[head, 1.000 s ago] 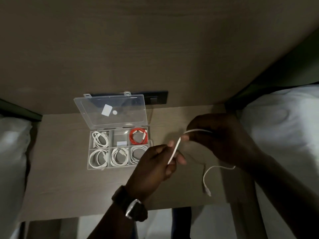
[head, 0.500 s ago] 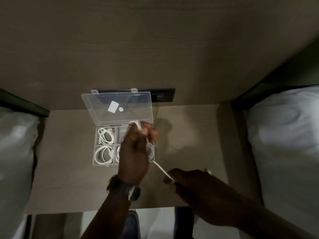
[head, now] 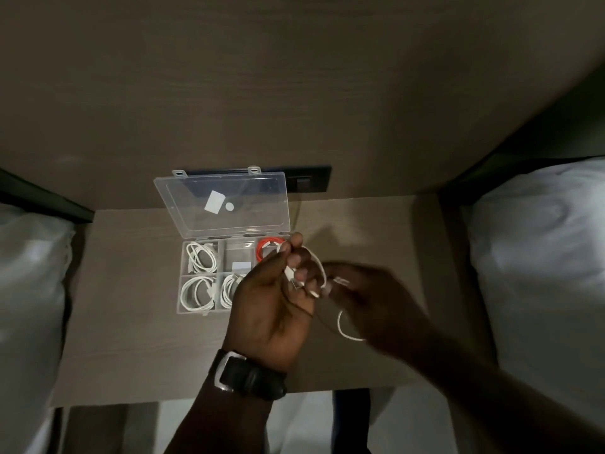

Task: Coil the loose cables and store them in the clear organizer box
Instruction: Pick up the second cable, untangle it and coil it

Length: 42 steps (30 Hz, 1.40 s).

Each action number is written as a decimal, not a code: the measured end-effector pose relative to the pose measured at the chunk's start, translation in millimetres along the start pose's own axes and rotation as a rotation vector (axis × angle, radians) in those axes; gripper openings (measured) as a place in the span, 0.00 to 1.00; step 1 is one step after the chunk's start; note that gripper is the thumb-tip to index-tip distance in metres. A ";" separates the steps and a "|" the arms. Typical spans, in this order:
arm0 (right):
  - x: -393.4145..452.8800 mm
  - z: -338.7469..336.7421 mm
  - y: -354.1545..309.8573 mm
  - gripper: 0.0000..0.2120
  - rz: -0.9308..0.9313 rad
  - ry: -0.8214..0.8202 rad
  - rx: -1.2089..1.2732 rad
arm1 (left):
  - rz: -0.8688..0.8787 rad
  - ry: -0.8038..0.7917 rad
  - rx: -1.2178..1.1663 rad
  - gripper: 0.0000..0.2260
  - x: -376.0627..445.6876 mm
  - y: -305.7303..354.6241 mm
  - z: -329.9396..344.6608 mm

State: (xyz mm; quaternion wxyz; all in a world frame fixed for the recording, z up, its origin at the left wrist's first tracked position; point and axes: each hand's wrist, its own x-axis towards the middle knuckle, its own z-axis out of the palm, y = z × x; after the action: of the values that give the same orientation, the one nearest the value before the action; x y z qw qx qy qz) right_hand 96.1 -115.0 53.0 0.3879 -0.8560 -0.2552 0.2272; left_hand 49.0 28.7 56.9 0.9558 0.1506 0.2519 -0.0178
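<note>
A clear organizer box (head: 180,291) lies open on the nightstand, its lid (head: 222,201) tilted back against the wall. Coiled white cables (head: 201,257) fill several compartments and a red coil (head: 265,245) sits at the back right. My left hand (head: 271,303) hovers just right of the box, pinching a loose white cable (head: 320,267) that loops around its fingers. My right hand (head: 373,299), blurred, grips the same cable further along; a slack loop of the cable (head: 343,327) hangs below it.
The wooden nightstand (head: 131,322) stands between two white pillows, the left pillow (head: 29,306) and the right pillow (head: 540,257). A dark socket panel (head: 311,183) is set in the wall behind the box. The floor shows below the front edge.
My left hand came away from over the box toward the right. My right hand rose from the front edge to meet it, and the cable now loops around the left fingers.
</note>
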 end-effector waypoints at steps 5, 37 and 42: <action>-28.8 25.5 -5.9 0.14 0.013 -0.193 -0.165 | 0.384 0.176 0.475 0.09 10.2 -10.5 -17.5; -10.9 -30.2 -16.0 0.16 -0.283 0.082 0.078 | -0.047 0.099 0.851 0.15 -31.6 -13.4 10.2; 0.0 -9.2 -17.3 0.24 -0.119 -0.130 0.479 | -0.167 -0.086 0.524 0.11 -41.8 2.6 24.9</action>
State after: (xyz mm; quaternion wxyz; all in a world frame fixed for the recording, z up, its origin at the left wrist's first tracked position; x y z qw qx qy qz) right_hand 97.0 -110.2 72.0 0.5749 -0.7069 -0.2685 0.3126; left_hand 24.7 22.0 98.6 0.8893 0.3706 0.2094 -0.1673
